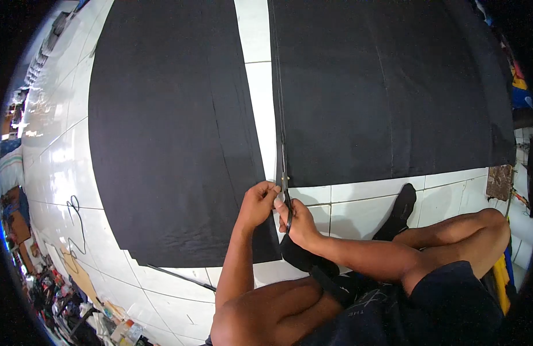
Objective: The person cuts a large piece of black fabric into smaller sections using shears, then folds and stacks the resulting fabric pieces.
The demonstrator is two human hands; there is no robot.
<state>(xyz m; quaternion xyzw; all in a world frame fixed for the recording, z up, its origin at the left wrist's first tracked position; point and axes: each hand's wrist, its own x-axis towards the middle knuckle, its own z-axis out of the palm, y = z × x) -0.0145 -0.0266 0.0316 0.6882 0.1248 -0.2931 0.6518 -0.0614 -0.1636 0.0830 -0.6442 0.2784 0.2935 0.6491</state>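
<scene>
Two large sheets of black fabric lie flat on the white tiled floor, one on the left [168, 127] and one on the right [347, 92]. My right hand [298, 222] is closed round the handles of the scissors [285, 187], whose blades point away from me along the left edge of the right sheet. Just left of the scissors, my left hand [259, 202] has its fingers pinched together by the narrow edge of the fabric; what lies between the fingertips is too small to make out.
A dark rod [183, 278] lies below the left sheet. On the floor at the left are a thin dark cord [82, 230] and a brown flat piece [77, 271], with cluttered items beyond. My black-socked foot [402, 207] rests below the right sheet, near a brown block [499, 182].
</scene>
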